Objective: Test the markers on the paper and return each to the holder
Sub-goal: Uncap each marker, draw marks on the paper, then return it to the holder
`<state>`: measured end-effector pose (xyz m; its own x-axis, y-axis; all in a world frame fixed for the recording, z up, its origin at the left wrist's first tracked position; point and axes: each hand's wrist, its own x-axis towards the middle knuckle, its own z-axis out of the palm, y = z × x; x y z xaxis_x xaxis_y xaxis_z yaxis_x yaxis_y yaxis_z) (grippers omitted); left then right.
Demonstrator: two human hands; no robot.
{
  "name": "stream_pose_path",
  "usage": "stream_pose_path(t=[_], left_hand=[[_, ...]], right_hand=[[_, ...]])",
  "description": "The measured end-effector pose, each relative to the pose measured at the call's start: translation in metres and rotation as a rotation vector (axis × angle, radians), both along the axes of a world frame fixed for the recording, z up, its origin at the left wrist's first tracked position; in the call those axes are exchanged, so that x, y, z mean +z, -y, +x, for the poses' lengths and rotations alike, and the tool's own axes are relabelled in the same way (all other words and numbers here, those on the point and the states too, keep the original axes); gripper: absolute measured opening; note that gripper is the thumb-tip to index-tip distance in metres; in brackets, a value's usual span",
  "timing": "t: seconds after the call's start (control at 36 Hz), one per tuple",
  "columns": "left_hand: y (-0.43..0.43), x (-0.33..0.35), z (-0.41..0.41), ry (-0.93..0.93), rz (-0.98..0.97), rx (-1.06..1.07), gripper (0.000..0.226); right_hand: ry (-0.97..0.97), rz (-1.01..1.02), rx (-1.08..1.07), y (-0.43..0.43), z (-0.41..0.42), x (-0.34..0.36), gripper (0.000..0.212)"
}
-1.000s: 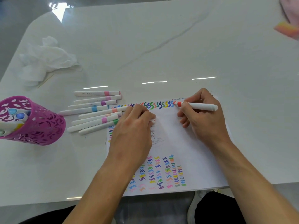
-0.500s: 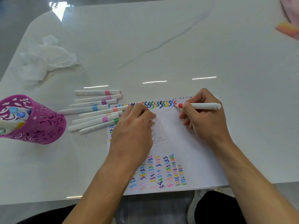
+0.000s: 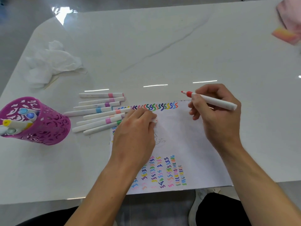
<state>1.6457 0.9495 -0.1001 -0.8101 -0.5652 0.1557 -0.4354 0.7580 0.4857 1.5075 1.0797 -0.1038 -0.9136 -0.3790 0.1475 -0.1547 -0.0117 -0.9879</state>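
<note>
My right hand (image 3: pixel 216 116) grips an uncapped red marker (image 3: pixel 211 100), its tip lifted off the sheet and pointing left above the paper's top edge. The white paper (image 3: pixel 184 141) carries a row of coloured squiggles along the top, ending in a fresh red one, and more squiggles at the bottom. My left hand (image 3: pixel 135 136) rests fisted on the paper, closed on a small white cap (image 3: pixel 154 121). Several capped white markers (image 3: pixel 101 115) lie side by side left of the paper. The pink perforated holder (image 3: pixel 44 128) stands at the far left with a few markers inside.
A crumpled white tissue (image 3: pixel 52 62) lies at the back left of the white table (image 3: pixel 162 46). A pink cloth and an orange-pink block (image 3: pixel 285 35) sit at the far right corner. The table's near edge runs just below the paper.
My right hand has finished a red squiggle at the row's right end, then lifted the marker off the paper, up and to the right. The left hand has stayed put.
</note>
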Motion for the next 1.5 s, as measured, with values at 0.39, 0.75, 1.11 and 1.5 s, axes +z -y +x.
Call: stream_pose_path(t=[0.39, 0.75, 1.11, 1.5], left_hand=[[0.006, 0.011, 0.01, -0.18, 0.561, 0.174, 0.017], [0.01, 0.019, 0.026, -0.173, 0.653, 0.08, 0.017], [0.02, 0.018, 0.039, -0.23, 0.708, 0.074, 0.019], [0.028, 0.024, 0.042, -0.277, 0.684, 0.007, 0.021]], right_hand=[[0.149, 0.011, 0.258, 0.0, 0.03, 0.015, 0.01], [0.138, 0.076, 0.309, 0.011, 0.048, 0.02, 0.01], [0.246, 0.002, 0.401, 0.022, 0.05, 0.02, 0.012], [0.4, -0.132, 0.455, 0.024, 0.056, 0.012, 0.012]])
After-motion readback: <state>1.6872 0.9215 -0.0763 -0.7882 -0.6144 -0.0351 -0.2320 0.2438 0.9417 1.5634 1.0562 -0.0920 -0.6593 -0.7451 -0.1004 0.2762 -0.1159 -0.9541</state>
